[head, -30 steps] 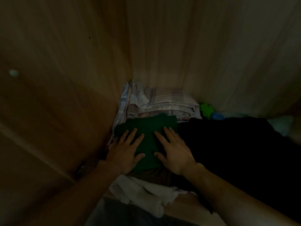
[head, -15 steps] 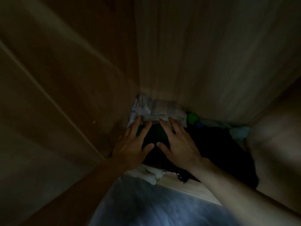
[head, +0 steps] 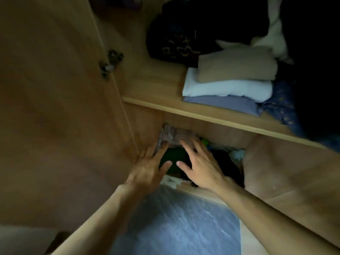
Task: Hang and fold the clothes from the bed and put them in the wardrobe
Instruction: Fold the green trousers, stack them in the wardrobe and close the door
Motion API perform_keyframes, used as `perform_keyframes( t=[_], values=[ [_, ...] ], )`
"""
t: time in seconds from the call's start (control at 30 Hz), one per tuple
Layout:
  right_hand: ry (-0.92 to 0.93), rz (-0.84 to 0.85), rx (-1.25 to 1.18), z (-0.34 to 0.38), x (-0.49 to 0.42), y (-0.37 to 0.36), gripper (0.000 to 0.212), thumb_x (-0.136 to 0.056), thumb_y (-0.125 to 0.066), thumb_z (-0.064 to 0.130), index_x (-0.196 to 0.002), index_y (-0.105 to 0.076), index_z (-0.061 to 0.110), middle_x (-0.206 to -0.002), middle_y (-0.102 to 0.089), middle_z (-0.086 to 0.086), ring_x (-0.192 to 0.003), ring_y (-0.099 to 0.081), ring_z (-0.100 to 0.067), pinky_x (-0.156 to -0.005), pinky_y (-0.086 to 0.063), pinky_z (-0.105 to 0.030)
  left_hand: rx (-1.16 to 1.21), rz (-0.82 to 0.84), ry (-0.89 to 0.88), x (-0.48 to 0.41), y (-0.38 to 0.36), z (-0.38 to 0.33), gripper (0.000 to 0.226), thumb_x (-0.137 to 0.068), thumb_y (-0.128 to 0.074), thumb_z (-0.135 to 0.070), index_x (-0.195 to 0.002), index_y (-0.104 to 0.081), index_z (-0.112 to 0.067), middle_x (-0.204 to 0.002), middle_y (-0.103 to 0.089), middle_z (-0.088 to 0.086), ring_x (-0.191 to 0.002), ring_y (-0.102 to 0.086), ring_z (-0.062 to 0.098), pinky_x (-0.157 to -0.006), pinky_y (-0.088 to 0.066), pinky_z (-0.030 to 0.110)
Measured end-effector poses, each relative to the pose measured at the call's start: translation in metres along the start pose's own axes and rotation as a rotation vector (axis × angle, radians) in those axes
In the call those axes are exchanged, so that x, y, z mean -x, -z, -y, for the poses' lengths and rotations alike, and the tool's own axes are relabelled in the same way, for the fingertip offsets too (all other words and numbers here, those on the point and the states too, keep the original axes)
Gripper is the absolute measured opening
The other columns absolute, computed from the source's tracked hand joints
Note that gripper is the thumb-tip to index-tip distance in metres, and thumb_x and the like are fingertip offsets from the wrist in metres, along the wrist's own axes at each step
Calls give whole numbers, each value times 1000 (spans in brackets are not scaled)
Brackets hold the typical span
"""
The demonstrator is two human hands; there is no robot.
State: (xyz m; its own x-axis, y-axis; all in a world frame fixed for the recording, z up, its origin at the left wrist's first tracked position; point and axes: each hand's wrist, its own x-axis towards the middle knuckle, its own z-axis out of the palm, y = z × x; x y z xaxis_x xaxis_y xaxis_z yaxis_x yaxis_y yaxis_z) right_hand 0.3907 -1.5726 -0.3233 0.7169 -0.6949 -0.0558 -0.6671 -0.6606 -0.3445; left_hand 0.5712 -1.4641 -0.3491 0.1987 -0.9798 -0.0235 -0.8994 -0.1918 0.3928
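A folded dark green garment (head: 173,159) lies on the lower shelf of the wooden wardrobe (head: 217,120), in its left corner. My left hand (head: 149,168) and my right hand (head: 200,162) reach into that shelf with straight, spread fingers, one at each side of the green garment. Whether they still touch it I cannot tell. Behind the green garment sits a folded pale checked cloth (head: 174,137). A dark garment (head: 226,162) lies to the right of it on the same shelf.
On the upper shelf stands a stack of folded beige, white and lilac clothes (head: 230,83), with dark clothes (head: 176,41) behind. The open wardrobe door (head: 55,107) with its hinge (head: 110,61) is at my left. A blue plastic-wrapped bundle (head: 176,223) lies below the shelf.
The view has pulled back and risen, so the upper shelf now shows. My hands have slid back toward the shelf's front edge, still spread over the green garment.
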Motion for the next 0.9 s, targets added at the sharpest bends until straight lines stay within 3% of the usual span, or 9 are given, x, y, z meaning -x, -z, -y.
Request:
perform_keyframes(
  t=[0.13, 0.23, 0.33, 0.6, 0.9],
  values=[
    [-17, -63, -30, 53, 61, 54, 73, -94, -45, 59, -154, -11, 37, -164, -8, -3, -147, -17, -31, -114, -30, -49, 27, -1, 80, 63, 64, -39, 62, -95, -18, -66, -152, -16, -41, -153, -33, 5, -135, -37, 35, -106, -38, 55],
    [-62, -87, -24, 89, 98, 80, 73, -94, -48, 57, -153, -11, 38, -164, -5, 0, -148, -16, -32, -115, -29, -51, 19, -13, 82, 108, 114, -57, 58, -99, -27, -60, -153, -18, -41, -160, -22, 4, -140, -30, 38, -108, -35, 58],
    [-45, -179, -68, 125, 126, 93, 72, -93, -49, 57, -152, -12, 41, -164, -5, 3, -149, -14, -32, -116, -28, -52, 15, -111, 3, 146, 154, -53, 59, -99, -27, -61, -154, -16, -42, -165, -11, 0, -146, -23, 33, -112, -32, 57],
    [-61, -330, -94, 203, 189, 105, 63, -94, -53, 49, -149, -25, 36, -163, -10, 3, -148, -17, -22, -117, -26, -42, 113, -208, -72, 223, 193, -39, 60, -99, -26, -61, -154, -18, -39, -166, -9, 0, -149, -18, 30, -114, -32, 57],
    [-8, -444, -24, 228, 229, 144, 68, -95, -54, 47, -153, -24, 30, -161, -15, 1, -149, -13, -15, -116, -16, -28, 137, -300, -132, 253, 224, -61, 62, -97, -23, -63, -154, -16, -40, -166, -6, -5, -151, -12, 24, -117, -29, 53]
  ],
)
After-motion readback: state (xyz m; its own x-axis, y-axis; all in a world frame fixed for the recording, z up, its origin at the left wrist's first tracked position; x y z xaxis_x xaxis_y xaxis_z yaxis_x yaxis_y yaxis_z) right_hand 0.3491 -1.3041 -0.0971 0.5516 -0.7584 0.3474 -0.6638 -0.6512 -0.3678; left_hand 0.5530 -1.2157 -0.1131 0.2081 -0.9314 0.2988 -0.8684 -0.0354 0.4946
